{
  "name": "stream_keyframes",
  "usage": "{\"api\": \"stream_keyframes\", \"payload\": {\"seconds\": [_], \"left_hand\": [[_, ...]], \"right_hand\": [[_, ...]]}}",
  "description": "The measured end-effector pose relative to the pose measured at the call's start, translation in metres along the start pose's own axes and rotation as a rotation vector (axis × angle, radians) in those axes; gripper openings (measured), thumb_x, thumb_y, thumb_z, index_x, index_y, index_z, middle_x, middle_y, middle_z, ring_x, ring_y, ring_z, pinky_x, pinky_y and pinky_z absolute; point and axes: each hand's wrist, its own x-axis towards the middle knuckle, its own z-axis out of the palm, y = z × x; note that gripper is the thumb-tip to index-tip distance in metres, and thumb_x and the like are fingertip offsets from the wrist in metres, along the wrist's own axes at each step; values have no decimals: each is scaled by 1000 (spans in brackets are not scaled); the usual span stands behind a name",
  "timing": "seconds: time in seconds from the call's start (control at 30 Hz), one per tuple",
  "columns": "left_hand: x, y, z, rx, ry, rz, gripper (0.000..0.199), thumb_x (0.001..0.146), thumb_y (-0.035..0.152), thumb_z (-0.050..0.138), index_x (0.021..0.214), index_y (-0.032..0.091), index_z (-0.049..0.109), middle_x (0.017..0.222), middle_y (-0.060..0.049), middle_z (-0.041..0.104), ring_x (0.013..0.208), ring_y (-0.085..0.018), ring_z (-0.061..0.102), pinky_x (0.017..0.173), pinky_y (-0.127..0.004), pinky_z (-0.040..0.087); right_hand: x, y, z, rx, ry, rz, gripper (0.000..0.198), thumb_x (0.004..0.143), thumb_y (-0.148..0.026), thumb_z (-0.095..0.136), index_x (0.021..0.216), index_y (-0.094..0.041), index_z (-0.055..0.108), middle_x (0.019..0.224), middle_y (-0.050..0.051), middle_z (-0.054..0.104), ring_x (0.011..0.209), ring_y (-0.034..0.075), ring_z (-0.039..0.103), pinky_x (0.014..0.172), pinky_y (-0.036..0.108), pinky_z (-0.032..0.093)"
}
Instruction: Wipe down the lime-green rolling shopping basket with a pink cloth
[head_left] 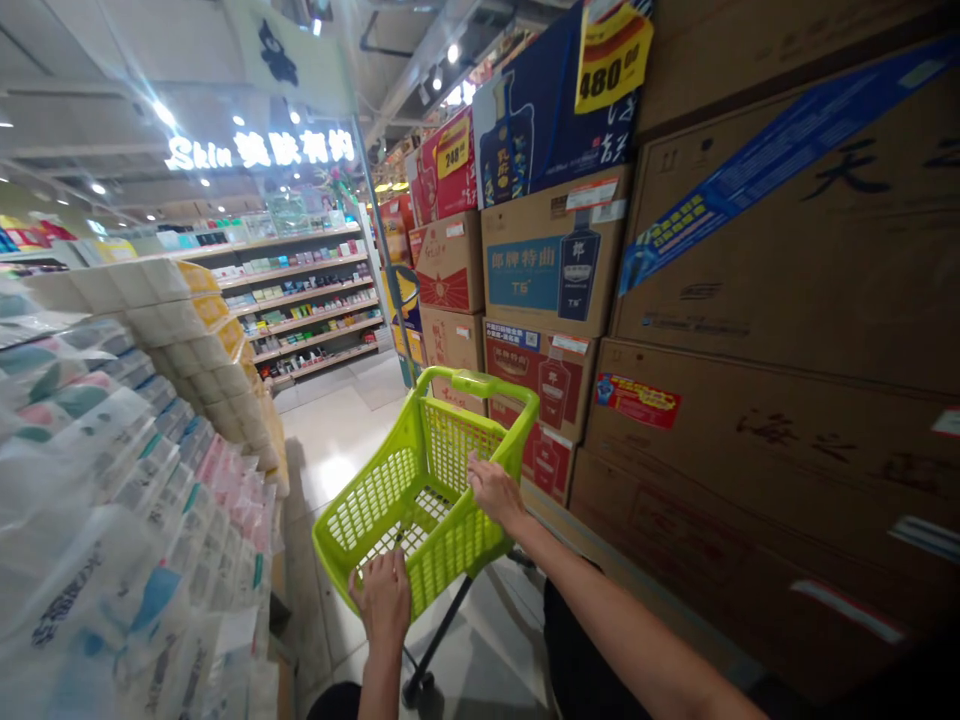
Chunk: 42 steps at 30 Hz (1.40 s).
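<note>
A lime-green shopping cart (457,545) stands in the aisle in front of me, turned at an angle, and no goods show in its basket. My left hand (384,592) curls over the basket's near rim at the left corner. Farther right along the same rim, my right hand (495,490) is closed over the edge, its fingertips reaching inside. The cart's handle (480,383) points away from me at the far end. A pole (379,220) with a pale flag (292,60) rises behind that handle.
Stacked cartons (750,300) line the right side closely, with a yellow price sign (613,58) on top. Plastic-wrapped paper packs (135,480) are piled on the left. Tiled floor (337,420) leads toward lit shelves (307,285) of small goods at the back.
</note>
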Motion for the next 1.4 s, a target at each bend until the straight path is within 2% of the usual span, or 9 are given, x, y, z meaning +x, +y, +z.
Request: {"api": "stream_keyframes", "payload": {"seconds": [0.13, 0.23, 0.37, 0.43, 0.67, 0.87, 0.97, 1.13, 1.4], "left_hand": [[-2, 35, 17, -27, -22, 83, 38, 98, 36, 31, 110, 29, 66, 111, -3, 71, 109, -22, 58, 108, -47, 23], [-2, 45, 25, -34, -57, 90, 37, 99, 34, 31, 108, 28, 66, 107, -4, 71, 109, -21, 58, 107, -45, 23], [2, 43, 24, -15, -113, 73, 36, 99, 33, 31, 104, 28, 67, 100, -3, 71, 104, -22, 57, 94, -41, 29], [5, 41, 24, 14, -116, 65, 35, 99, 34, 33, 104, 29, 67, 98, -3, 71, 101, -23, 57, 88, -39, 30], [15, 36, 26, 47, -162, 44, 35, 99, 35, 32, 104, 31, 67, 98, -3, 71, 104, -24, 58, 83, -37, 31], [15, 23, 21, 98, -141, 24, 36, 99, 34, 32, 108, 32, 67, 108, -3, 70, 108, -23, 59, 87, -39, 33], [16, 16, 23, 107, -128, 21, 35, 99, 33, 33, 110, 32, 66, 111, -3, 70, 109, -23, 59, 87, -40, 33], [20, 10, 25, 69, -154, -23, 36, 98, 35, 33, 110, 33, 66, 119, -4, 69, 116, -25, 56, 90, -44, 33], [19, 10, 23, 40, -151, -46, 40, 97, 36, 29, 110, 33, 66, 125, -5, 67, 120, -26, 53, 95, -49, 31]], "right_hand": [[-18, 0, 7, 14, -60, -197, 34, 94, -21, 45, 122, -25, 64, 113, 6, 69, 105, 20, 58, 88, 29, 47], [-4, 30, -19, -78, -57, -155, 34, 94, -24, 46, 122, -27, 63, 106, 5, 70, 96, 21, 60, 74, 27, 48], [35, 91, -78, -146, 236, 43, 38, 96, -28, 39, 125, -25, 63, 119, 8, 68, 100, 25, 57, 78, 34, 48], [41, 107, -85, -125, 403, 105, 42, 96, -26, 35, 128, -23, 62, 127, 8, 64, 110, 26, 54, 89, 39, 46], [7, 79, -17, -8, 303, -269, 54, 90, -16, 35, 143, -15, 46, 148, 11, 46, 132, 23, 43, 106, 39, 35], [38, 84, -19, 148, 689, 188, 61, 95, -35, 30, 151, -11, 25, 152, 19, 35, 143, 30, 26, 112, 54, 24], [22, 82, 29, 276, 607, 225, 62, 96, -35, 23, 154, -13, 16, 159, 17, 22, 148, 28, 15, 115, 54, 20], [-10, 81, 108, 478, 574, 447, 67, 92, -37, 30, 154, -16, 13, 156, 17, 27, 147, 30, 17, 114, 57, 22], [5, 75, 88, 334, 637, 395, 66, 89, -28, 28, 152, -12, 15, 148, 20, 40, 140, 30, 34, 110, 52, 33]]}}
